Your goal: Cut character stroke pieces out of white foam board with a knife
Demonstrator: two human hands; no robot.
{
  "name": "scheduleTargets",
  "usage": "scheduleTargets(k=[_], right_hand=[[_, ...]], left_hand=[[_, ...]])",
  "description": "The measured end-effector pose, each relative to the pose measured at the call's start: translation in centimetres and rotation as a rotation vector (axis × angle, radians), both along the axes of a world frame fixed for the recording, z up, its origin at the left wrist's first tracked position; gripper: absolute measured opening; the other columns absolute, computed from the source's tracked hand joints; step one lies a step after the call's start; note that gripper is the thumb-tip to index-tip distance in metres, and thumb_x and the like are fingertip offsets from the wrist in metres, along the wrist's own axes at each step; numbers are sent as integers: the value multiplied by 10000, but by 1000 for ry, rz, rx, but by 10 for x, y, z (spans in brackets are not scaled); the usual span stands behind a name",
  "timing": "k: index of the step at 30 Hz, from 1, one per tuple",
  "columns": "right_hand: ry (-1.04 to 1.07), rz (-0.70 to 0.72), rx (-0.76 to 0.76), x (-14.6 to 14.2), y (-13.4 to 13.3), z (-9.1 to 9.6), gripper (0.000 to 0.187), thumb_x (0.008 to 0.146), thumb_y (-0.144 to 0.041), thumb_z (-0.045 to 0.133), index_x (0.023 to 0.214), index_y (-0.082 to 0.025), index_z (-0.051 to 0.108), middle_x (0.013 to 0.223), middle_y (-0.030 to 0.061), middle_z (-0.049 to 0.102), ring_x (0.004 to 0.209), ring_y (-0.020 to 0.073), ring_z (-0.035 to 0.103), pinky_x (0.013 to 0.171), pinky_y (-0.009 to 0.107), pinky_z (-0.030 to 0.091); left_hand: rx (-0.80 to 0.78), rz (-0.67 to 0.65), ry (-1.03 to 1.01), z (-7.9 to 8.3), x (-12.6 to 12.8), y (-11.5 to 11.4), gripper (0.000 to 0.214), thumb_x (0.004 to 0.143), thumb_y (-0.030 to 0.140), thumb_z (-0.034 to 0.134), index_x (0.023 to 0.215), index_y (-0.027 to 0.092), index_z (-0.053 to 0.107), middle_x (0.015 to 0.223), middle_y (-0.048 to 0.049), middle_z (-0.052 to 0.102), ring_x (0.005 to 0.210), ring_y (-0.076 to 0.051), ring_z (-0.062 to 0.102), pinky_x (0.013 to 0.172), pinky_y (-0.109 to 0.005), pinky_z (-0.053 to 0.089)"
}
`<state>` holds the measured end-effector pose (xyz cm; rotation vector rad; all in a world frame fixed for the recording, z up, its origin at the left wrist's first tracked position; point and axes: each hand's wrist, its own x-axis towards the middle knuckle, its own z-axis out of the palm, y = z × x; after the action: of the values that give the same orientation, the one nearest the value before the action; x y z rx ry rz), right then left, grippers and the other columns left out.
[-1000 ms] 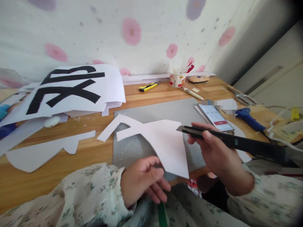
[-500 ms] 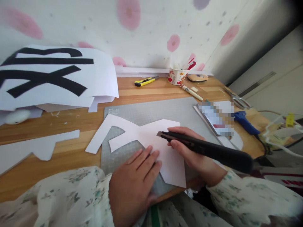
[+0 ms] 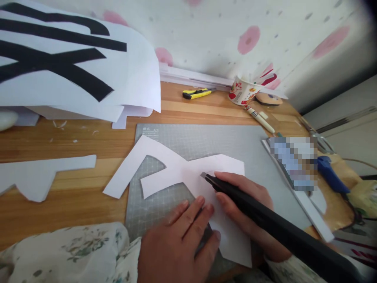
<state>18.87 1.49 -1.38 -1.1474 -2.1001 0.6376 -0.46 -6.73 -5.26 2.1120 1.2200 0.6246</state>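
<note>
A white foam board cutout (image 3: 176, 163) with angled arms lies on the grey cutting mat (image 3: 241, 137). My right hand (image 3: 244, 200) grips a black utility knife (image 3: 265, 220), its blade pointing left at the cutout's middle; I cannot tell whether the tip touches the surface. My left hand (image 3: 182, 239) lies spread and palm down on the cutout's lower left edge and the mat, fingertips close to the knife. The end of the knife's handle reaches toward the lower right corner.
Another white cutout (image 3: 38, 173) lies on the wooden table at left, below a sheet with black characters (image 3: 138, 78). Behind the mat are a yellow utility knife (image 3: 198, 93), a paper cup (image 3: 243, 90) and a pen (image 3: 260, 120). A blue glue gun (image 3: 332, 175) lies right, near scissors (image 3: 321, 137).
The view has moved closer and tilted. My right hand still holds the knife over the cutout, and my left hand still rests on its edge.
</note>
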Motion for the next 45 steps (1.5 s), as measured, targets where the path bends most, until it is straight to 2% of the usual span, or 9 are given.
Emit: scheduleTargets(k=[7,14,18,22,28,37,41,45], right_hand=[[-36,31,9,0,1,1,259,852,-234,628,1109,-256,612,961,41,747,829,195,714,685,296,593],[-31,49,39,-1,1,-2,281,846,-179,624,1126,-201,619,982,66,737,841,170,706,710,265,581],[-60,122,56,1,3,0,289,858,-175,614,1147,-174,612,988,88,732,848,176,701,704,275,570],[-60,158,58,4,2,1,301,861,-162,608,1161,-175,600,979,83,732,851,180,693,725,290,561],[-64,152,74,10,-5,1,320,854,-148,608,1172,-178,592,981,71,729,841,161,678,735,272,548],[-88,133,55,18,-16,8,283,863,-175,605,1146,-167,607,903,60,713,785,154,664,708,267,543],[-80,142,22,25,-21,5,307,865,-174,612,1171,-185,589,925,58,694,778,154,658,676,269,535],[-50,155,16,33,-27,0,368,860,-164,630,1215,-223,556,988,49,684,833,157,658,717,277,536]], left_hand=[[44,-11,78,2,2,-1,299,779,295,666,1074,319,706,1403,-63,549,1235,-369,555,931,-511,548],[221,77,222,-1,4,-8,344,869,354,579,1207,322,638,1403,-49,557,1251,-293,556,938,-451,565],[226,32,308,3,2,-8,362,880,356,554,1236,337,617,1425,-34,536,1251,-282,556,940,-455,565],[264,28,355,9,4,-6,343,847,428,601,1177,349,654,1442,-37,516,1262,-322,541,951,-525,543],[406,-18,320,20,8,1,208,858,390,611,1050,390,691,1339,-27,608,1213,-304,587,945,-546,524],[355,-79,349,27,6,6,275,837,462,634,1108,422,663,1358,-72,588,1237,-339,561,940,-582,502],[352,-85,337,27,5,7,285,834,465,641,1116,426,656,1369,-82,574,1248,-344,549,943,-595,496],[298,-72,332,29,7,4,408,735,478,749,1127,422,649,1388,-74,556,1290,-339,510,1008,-614,443]])
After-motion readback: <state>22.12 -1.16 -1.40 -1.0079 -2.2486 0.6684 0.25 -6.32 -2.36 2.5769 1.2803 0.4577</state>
